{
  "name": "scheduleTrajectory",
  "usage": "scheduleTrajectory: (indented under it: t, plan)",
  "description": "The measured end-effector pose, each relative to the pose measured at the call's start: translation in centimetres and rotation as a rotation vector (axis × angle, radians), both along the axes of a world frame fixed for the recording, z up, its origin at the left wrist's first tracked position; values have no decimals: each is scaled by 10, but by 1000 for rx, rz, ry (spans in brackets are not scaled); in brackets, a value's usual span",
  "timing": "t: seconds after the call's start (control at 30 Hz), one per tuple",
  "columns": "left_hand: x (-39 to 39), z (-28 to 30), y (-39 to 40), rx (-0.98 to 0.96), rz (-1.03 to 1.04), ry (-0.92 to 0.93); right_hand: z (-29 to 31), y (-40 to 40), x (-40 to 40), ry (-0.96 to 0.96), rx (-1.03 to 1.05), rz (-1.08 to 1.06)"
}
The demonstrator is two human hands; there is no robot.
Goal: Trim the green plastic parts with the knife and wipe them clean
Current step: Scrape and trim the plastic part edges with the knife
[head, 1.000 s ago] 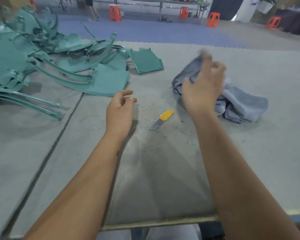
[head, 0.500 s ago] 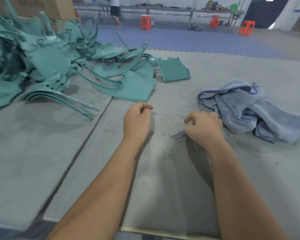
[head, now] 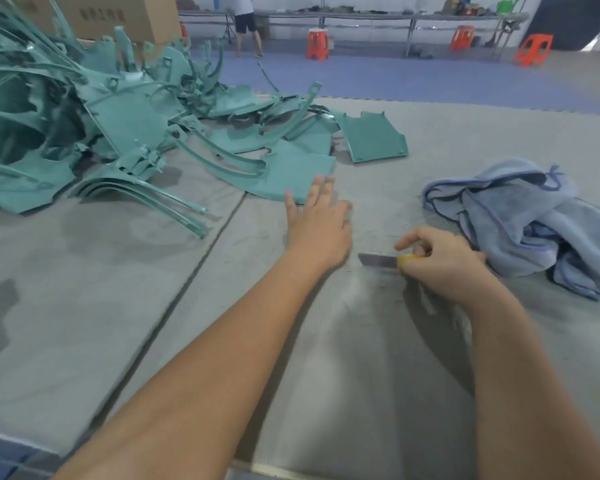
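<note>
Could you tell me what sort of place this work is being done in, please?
Probably a small factory or workshop floor. A big heap of green plastic parts lies on a padded grey worktable, with cardboard boxes behind and long metal benches with orange stools across the hall.

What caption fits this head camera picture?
Right hand grips the knife while the open left hand reaches toward a green plastic part, blue cloth nearby.

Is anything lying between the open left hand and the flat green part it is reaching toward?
Nothing visible. The left hand has its fingers at the near edge of the flat green part, with only bare table around them.
</note>
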State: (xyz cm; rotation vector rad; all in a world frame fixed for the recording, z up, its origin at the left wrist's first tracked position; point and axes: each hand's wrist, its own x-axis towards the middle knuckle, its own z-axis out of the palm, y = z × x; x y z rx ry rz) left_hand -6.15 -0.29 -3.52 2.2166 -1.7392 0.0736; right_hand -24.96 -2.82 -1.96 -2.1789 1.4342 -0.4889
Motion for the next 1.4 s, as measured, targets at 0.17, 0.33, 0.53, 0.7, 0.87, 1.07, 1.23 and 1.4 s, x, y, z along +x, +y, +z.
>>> scheduleTrajectory:
  t: [0.17, 0.33, 0.53, 0.7, 0.87, 1.07, 1.23, 1.4]
  plan:
    - [21, -4, -20, 214, 131, 141, -8, -12, -2, -279, -86, -82]
    - [9, -3, -3, -90, -33, 137, -4, -18, 11, -464, -276, -234]
    - [3, 12, 9, -181, 161, 393, -7, -17, 18, -727, -58, -405]
    - [-1, 0, 28, -174, 178, 184, -11, -6, 22, -503, 0, -313]
    - [-13, 0, 38, 39, -167, 132, -15, 4, 34, -454, -105, -222]
    - [-20, -3, 32, 215, -157, 33, -15, 6, 40, -692, -70, -340]
    - [-29, 12, 40, -408, -185, 374, -11, 8, 40, -885, -118, -406]
    - [-18, 25, 43, -956, 62, 1210, -11, 22, 48, -858, -119, -254]
